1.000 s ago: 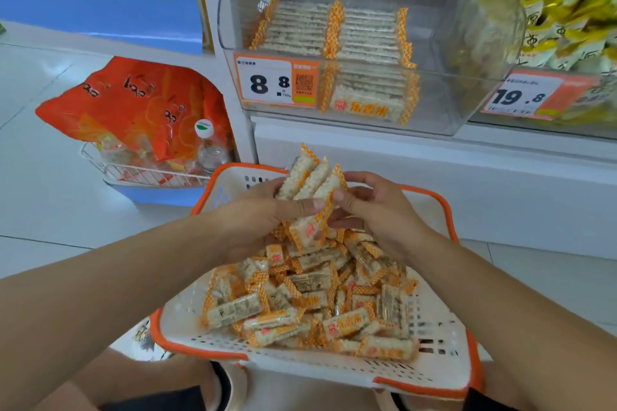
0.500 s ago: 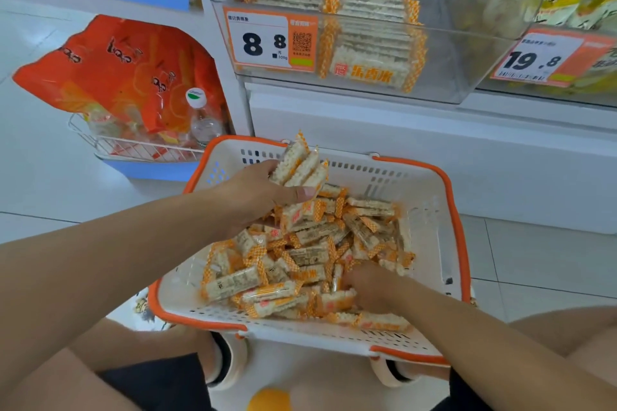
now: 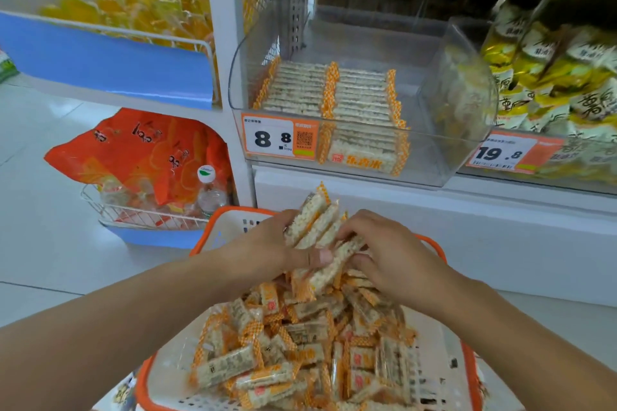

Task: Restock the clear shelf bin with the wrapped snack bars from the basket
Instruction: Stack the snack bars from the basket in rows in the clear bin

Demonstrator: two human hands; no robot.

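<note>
Above basket (image 3: pixel 207 237), at frame centre: left hand (image 3: pixel 267 252) grips fan of wrapped snack bars (image 3: pixel 314 225), fingers curled, thumb clamped across. Right hand (image 3: pixel 390 253) at 3 o'clock of it pinches one more bar (image 3: pixel 340 257) into bunch. Bars probably light, fairly stiff, crinkly film slippery — best held mid-length. Long axes point toward 1 o'clock, toward clear shelf bin (image 3: pixel 467 100) at 12 — rows there lie 9-to-3.
</note>
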